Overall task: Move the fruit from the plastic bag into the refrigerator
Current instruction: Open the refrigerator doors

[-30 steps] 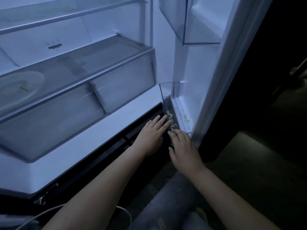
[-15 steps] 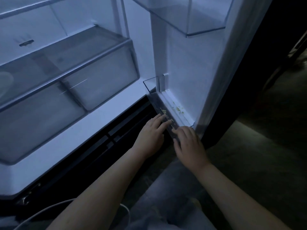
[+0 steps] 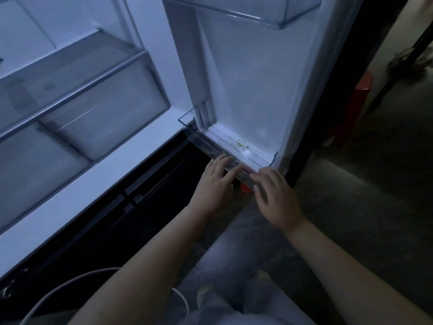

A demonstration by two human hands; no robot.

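Note:
The refrigerator stands open in dim light, its door swung out to the right. Both hands are at the door's lowest clear bin. My left hand lies with straight fingers on the bin's front rim. My right hand touches the rim's right end with loosely bent fingers. A small red-orange piece shows below the bin between the hands; what it is I cannot tell. Greenish crumbs lie on the bin's floor. No plastic bag is in view.
Two translucent crisper drawers sit at the fridge's bottom under a shelf. Another clear door bin hangs above. A white cable curves at lower left. My grey-trousered knees are below. A red cylinder stands on the dark floor at right.
The view has swung left and closer, so the door's inside faces me more. Both hands stay on the lower door bin's front rim, now spread a little further apart.

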